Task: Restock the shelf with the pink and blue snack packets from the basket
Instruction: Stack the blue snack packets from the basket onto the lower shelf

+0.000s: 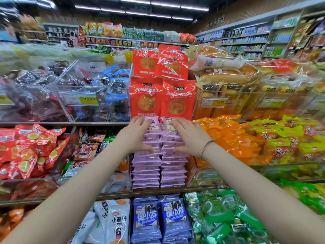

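Note:
Two tall stacks of pink snack packets (pixel 146 173) stand side by side on the middle shelf (pixel 158 191). My left hand (pixel 137 136) grips the upper part of the left stack, fingers over the top packet and thumb tucked under several packets. My right hand (pixel 189 138) holds the upper part of the right stack (pixel 173 173) the same way. Blue snack packets (pixel 146 219) stand upright in two rows on the shelf below, directly under the pink stacks. The basket is out of sight.
Red bread bags (pixel 162 97) stand on the shelf above the pink stacks. Orange packets (pixel 228 138) fill the bin to the right, red packets (pixel 28 148) lie far left. White noodle bags (pixel 112 222) and green packets (pixel 219 213) flank the blue ones.

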Motion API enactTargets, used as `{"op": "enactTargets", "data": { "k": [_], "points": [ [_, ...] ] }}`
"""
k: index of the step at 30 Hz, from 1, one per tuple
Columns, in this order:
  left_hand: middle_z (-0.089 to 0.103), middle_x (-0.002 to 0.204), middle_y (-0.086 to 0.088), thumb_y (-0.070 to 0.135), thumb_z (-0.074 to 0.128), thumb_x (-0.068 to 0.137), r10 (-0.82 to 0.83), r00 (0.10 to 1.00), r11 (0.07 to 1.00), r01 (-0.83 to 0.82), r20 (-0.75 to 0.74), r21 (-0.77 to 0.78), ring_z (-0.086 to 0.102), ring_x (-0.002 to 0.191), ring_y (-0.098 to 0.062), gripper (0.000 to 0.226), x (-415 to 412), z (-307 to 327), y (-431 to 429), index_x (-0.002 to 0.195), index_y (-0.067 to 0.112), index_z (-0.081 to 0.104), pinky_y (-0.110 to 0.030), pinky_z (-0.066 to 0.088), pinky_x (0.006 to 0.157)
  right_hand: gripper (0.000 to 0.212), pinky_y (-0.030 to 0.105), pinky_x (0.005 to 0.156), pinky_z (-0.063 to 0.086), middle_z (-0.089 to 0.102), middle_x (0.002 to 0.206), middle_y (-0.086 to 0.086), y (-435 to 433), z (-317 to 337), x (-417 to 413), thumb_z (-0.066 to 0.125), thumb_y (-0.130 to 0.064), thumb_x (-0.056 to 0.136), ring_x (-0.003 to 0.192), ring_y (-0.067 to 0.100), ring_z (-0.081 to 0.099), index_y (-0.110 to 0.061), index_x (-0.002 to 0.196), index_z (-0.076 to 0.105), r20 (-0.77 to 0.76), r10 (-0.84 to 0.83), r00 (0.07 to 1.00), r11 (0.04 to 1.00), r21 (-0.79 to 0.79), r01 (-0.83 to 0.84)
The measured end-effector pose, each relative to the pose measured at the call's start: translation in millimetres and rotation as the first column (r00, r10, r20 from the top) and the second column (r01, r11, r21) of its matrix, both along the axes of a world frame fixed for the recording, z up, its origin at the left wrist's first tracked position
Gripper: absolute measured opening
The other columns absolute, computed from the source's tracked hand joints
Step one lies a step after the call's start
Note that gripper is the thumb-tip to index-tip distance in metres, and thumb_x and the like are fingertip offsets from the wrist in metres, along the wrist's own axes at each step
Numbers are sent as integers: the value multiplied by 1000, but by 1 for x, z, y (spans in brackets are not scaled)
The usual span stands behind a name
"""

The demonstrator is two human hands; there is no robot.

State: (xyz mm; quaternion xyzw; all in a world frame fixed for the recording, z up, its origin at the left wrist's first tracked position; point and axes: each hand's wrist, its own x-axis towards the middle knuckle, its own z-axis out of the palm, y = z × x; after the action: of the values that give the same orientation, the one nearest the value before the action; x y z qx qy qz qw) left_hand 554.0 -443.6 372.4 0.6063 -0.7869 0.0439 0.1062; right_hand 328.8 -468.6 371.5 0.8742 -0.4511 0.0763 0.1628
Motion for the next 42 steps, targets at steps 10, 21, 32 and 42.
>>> {"op": "enactTargets", "data": {
  "k": [10, 21, 32, 42],
  "points": [
    [23, 153, -9, 61, 65, 75, -75, 994, 993, 82, 83, -85, 16, 141, -29, 91, -2, -3, 7, 148, 24, 24, -44, 27, 114, 72, 35, 110, 29, 36, 144, 3, 8, 0, -1, 52, -60, 83, 134, 20, 31, -15, 137, 35, 82, 75, 994, 996, -46, -71],
    [31, 150, -8, 68, 63, 71, -78, 980, 963, 121, 181, -240, 26, 138, -27, 89, -5, -2, 17, 143, 24, 32, -42, 30, 110, 79, 36, 113, 22, 32, 147, -1, 19, 2, -1, 56, -60, 78, 136, 19, 29, -20, 141, 31, 88, 69, 994, 998, -14, -68],
    [23, 154, -6, 68, 65, 71, -84, 973, 969, 130, 214, -212, 20, 142, -25, 97, -8, -4, 25, 148, 27, 21, -43, 22, 115, 97, 39, 119, 13, 23, 153, 2, 28, -3, -2, 69, -57, 70, 142, 19, 20, -17, 145, 22, 40, 42, 998, 999, -20, -41],
    [38, 142, -3, 46, 65, 80, -54, 974, 962, 109, 219, -249, 35, 129, -23, 65, -10, -4, 21, 135, 22, 40, -36, 35, 101, 57, 32, 94, 37, 46, 127, 3, 26, -4, -2, 69, -39, 75, 118, 24, 43, -16, 123, 46, 45, 36, 998, 988, -151, -29]
  ]
}}
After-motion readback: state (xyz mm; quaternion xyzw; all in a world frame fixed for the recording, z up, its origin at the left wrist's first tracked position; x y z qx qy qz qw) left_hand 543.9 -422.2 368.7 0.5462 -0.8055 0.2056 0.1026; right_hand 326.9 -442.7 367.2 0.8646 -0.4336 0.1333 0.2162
